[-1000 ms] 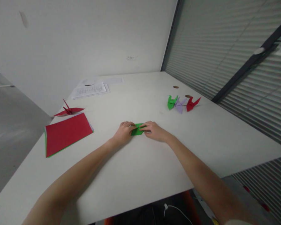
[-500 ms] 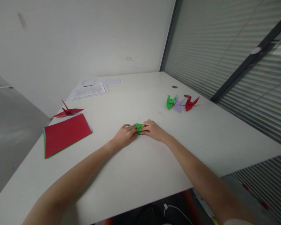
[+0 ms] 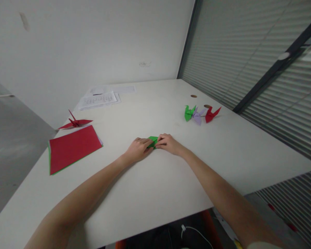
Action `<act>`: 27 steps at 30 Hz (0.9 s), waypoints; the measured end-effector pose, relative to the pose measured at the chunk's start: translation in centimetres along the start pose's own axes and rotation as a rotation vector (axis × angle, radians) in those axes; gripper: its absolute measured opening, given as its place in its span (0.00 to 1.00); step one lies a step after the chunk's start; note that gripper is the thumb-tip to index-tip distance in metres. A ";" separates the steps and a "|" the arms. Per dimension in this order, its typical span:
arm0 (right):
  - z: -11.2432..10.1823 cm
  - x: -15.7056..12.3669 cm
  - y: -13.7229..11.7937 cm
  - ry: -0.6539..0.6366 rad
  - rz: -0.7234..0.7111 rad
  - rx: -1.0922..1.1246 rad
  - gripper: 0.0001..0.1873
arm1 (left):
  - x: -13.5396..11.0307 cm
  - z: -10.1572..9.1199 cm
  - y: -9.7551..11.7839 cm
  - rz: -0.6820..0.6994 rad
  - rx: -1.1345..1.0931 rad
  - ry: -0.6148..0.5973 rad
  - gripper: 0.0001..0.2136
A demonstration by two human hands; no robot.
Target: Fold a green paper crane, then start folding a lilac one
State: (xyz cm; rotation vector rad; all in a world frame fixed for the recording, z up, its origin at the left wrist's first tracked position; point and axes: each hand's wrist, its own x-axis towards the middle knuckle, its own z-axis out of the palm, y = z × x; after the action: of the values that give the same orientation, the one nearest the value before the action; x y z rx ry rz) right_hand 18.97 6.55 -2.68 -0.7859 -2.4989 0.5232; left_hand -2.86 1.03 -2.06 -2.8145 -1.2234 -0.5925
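A small piece of folded green origami paper (image 3: 152, 140) lies flat on the white table (image 3: 150, 183), partly covered by my fingers. My left hand (image 3: 139, 148) grips its left side, fingers closed together along the paper. On the right side, my right hand (image 3: 169, 143) pinches the paper between thumb and fingers. The folds under the fingertips are hidden.
Folded paper cranes stand at the right: a green crane (image 3: 189, 113), a lilac crane (image 3: 197, 117) and a red crane (image 3: 211, 114). Another red crane (image 3: 76, 122) sits behind a stack of coloured paper (image 3: 74, 148) at left. Printed sheets (image 3: 98, 101) lie farther back.
The fingers of my left hand have straightened and shifted slightly over the green paper. My right hand has moved very little; the paper stays in place.
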 end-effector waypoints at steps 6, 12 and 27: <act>-0.6 -0.1 0.3 -0.015 0.029 0.032 0.09 | -0.1 -0.6 0.9 0.003 0.023 -0.043 0.17; -0.3 0.0 0.2 -0.017 0.163 -0.024 0.09 | -0.1 -1.2 1.3 0.047 0.041 -0.107 0.22; -1.9 -0.7 0.6 -0.180 0.147 0.008 0.07 | -0.3 -1.3 2.0 0.018 0.036 -0.125 0.25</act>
State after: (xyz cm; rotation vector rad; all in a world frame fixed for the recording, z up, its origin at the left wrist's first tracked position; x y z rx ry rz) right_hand 20.75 7.00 -1.69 -0.9628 -2.6130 0.6819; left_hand -2.08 -0.81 -0.70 -2.8677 -1.2123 -0.3943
